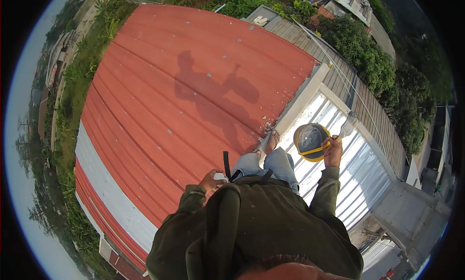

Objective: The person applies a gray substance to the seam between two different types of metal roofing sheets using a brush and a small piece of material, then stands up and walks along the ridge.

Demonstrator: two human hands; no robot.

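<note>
My right hand (332, 152) is closed round the yellow handle of a bucket (311, 138), which hangs over the shiny metal roofing on the right. The bucket has a yellow rim and a dark inside with pale smears. From the same hand a paintbrush (347, 126) sticks up, its broad head grey-white. At my waist my left hand (211, 181) is closed on a small white object (221, 177); its kind is too small to tell. My sandalled foot (273, 140) is beside a concrete ledge (301, 97).
A red ribbed metal roof (193, 52) with grey patches slopes away on the left, crossed by a pale strip (114, 183). White crumbs of debris (268, 125) lie near my feet. Beyond the shiny roofing (356, 183), a thin cable (361, 98) runs above a grey corrugated roof (370, 108).
</note>
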